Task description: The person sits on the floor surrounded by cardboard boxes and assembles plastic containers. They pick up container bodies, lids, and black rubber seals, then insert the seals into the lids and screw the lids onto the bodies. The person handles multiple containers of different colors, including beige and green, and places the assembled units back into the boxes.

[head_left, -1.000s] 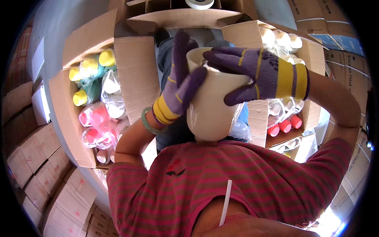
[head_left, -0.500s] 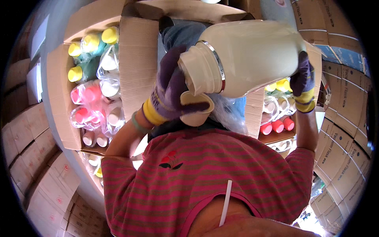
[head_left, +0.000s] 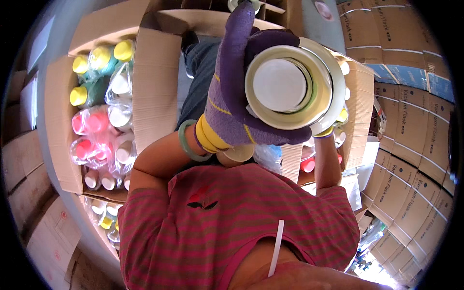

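Note:
A cream vacuum flask (head_left: 338,72) is tipped so that its round mouth faces up at me, a white disc (head_left: 280,84) sitting inside the rings. My left hand (head_left: 237,92), in a purple glove with yellow cuff, curls round the flask's neck; thumb on the near side, fingers on the far side, one finger pointing away. Of my right hand (head_left: 325,132) only the yellow cuff shows below the flask; its fingers are hidden behind the body. A cream cup (head_left: 237,154) lies at my lap, just under my left wrist.
On the left an open carton (head_left: 157,82) holds several plastic-wrapped bottles (head_left: 99,121) with yellow, pink and white caps. Another open carton (head_left: 360,111) of similar bottles stands on the right. A divided carton (head_left: 203,5) lies ahead. Strapped boxes (head_left: 411,169) are stacked at right.
The flask has turned from lying sideways to mouth toward me. My left hand has let go of the cup and taken the flask's neck. My right hand has gone behind the flask.

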Demonstrator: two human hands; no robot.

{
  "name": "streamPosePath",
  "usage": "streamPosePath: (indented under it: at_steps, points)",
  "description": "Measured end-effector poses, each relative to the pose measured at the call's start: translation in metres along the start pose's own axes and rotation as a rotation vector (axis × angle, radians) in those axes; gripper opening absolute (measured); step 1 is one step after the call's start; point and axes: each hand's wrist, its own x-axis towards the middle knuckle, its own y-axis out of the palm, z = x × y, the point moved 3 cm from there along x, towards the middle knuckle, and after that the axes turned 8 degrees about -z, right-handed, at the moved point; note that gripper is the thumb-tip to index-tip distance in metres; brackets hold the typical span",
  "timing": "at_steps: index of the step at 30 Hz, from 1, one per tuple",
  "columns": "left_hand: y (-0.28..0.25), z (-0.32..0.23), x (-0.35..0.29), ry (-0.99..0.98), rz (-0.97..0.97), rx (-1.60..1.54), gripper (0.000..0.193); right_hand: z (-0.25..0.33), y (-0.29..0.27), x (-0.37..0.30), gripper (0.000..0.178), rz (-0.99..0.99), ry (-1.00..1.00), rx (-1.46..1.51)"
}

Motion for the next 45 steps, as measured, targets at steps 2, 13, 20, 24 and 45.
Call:
streamPosePath:
  at_steps: [2, 13, 20, 24, 45]
  points:
    - [0.000, -0.005, 0.005, 0.032, 0.047, 0.067, 0.143, 0.000, -0.008, 0.007, 0.056, -0.027, -0.043, 0.030]
    - [0.012, -0.022, 0.017, 0.075, 0.083, 0.098, 0.139, -0.023, -0.032, 0.019, 0.057, -0.146, -0.153, 0.010]
    - [0.017, -0.023, 0.018, 0.074, 0.095, 0.090, 0.137, -0.022, -0.037, 0.019, 0.057, -0.176, -0.182, -0.012]
    - [0.023, -0.026, 0.019, 0.079, 0.100, 0.090, 0.136, -0.022, -0.036, 0.032, 0.058, -0.185, -0.196, -0.026]
    - [0.029, -0.028, 0.032, 0.074, 0.140, 0.052, 0.131, -0.024, -0.043, 0.042, 0.059, -0.222, -0.242, -0.034]
